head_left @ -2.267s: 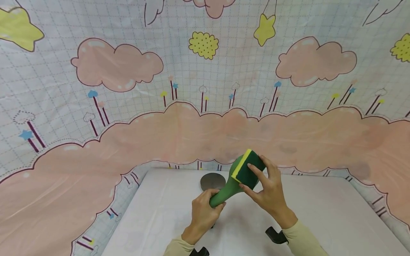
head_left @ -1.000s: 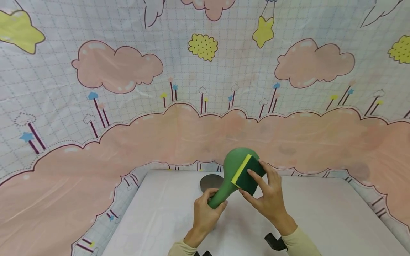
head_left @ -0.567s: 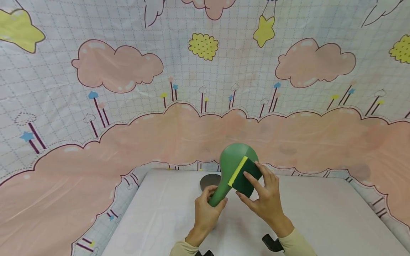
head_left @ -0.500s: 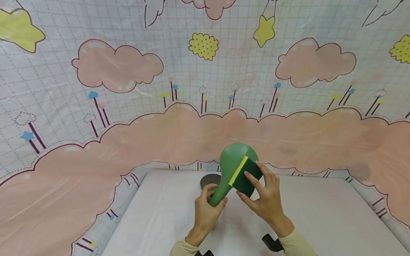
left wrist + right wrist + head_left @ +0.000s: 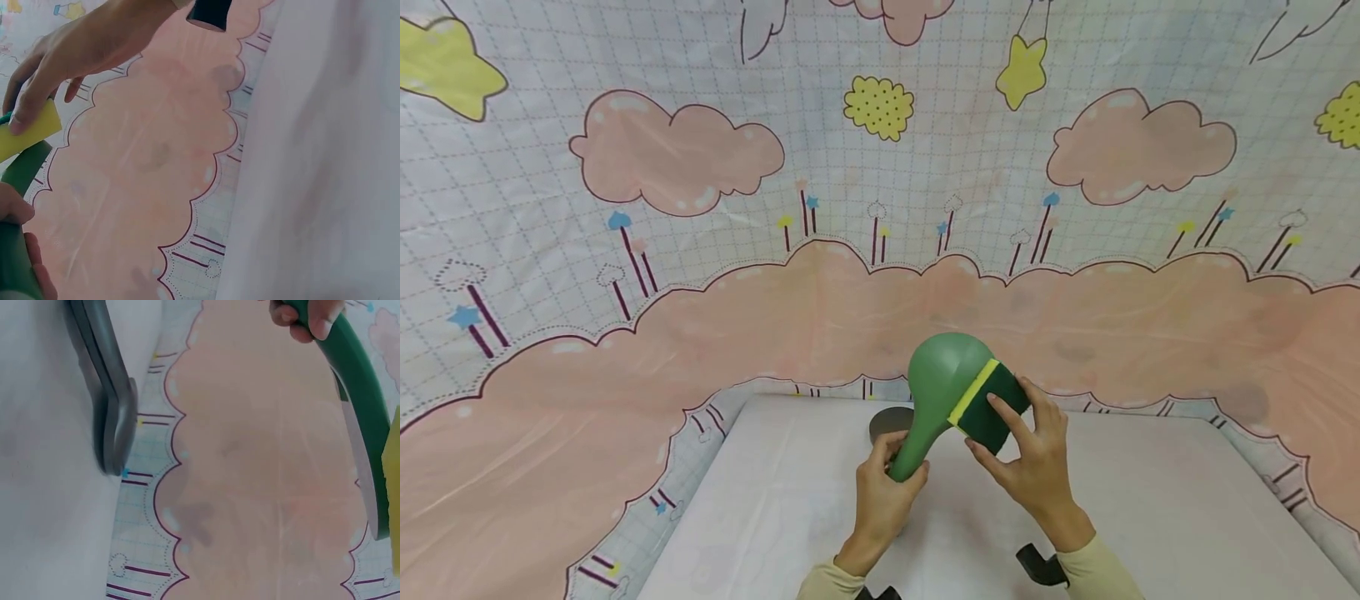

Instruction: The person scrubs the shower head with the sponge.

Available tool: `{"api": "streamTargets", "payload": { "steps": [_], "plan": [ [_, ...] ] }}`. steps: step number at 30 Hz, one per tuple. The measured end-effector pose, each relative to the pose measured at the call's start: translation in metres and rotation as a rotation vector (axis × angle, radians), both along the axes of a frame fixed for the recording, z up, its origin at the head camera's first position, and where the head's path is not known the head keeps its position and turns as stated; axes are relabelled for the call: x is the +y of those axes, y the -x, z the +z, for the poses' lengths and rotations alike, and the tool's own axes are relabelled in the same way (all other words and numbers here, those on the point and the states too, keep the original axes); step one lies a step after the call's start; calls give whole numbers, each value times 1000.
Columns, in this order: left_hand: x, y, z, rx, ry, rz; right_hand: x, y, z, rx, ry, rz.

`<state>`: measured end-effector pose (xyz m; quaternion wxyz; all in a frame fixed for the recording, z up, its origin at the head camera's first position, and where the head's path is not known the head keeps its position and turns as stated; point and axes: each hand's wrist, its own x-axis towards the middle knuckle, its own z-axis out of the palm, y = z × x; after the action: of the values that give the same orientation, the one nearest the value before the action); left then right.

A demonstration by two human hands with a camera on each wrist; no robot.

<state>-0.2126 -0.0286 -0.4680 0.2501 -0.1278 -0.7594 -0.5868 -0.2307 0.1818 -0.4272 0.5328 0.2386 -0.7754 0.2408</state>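
A green shower head (image 5: 946, 371) with a rounded back and tapering handle is held up above the table. My left hand (image 5: 882, 504) grips its handle near the lower end. In my right hand (image 5: 1037, 467), a kitchen sponge (image 5: 992, 410) with a dark green scouring side and a yellow side is pinched between thumb and fingers. The sponge's yellow face lies against the right side of the shower head's back. The right wrist view shows the pale face plate of the shower head (image 5: 356, 369) along its underside; the yellow sponge (image 5: 392, 481) meets its back.
A grey round-headed thing with a handle (image 5: 889, 423) lies on the white table (image 5: 1135, 483) behind my left hand, partly hidden by it. Black camera mounts (image 5: 1041, 567) sit by both wrists. A cloth printed with clouds (image 5: 880, 317) hangs behind the table.
The shower head has turned more upright, showing more of its rounded back. Both hands keep their hold. In the last half second the sponge has shifted slightly right and up along it.
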Motion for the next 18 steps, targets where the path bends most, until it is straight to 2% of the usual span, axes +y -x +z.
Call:
{"api": "streamTargets", "payload": {
  "steps": [8,18],
  "plan": [
    [-2,2,2,-72,-86,-43,-4,-2,-3,-3,-10,15],
    [-1,3,4,-240,-183,-122,-12,-4,-12,13,-41,27]
  ]
}}
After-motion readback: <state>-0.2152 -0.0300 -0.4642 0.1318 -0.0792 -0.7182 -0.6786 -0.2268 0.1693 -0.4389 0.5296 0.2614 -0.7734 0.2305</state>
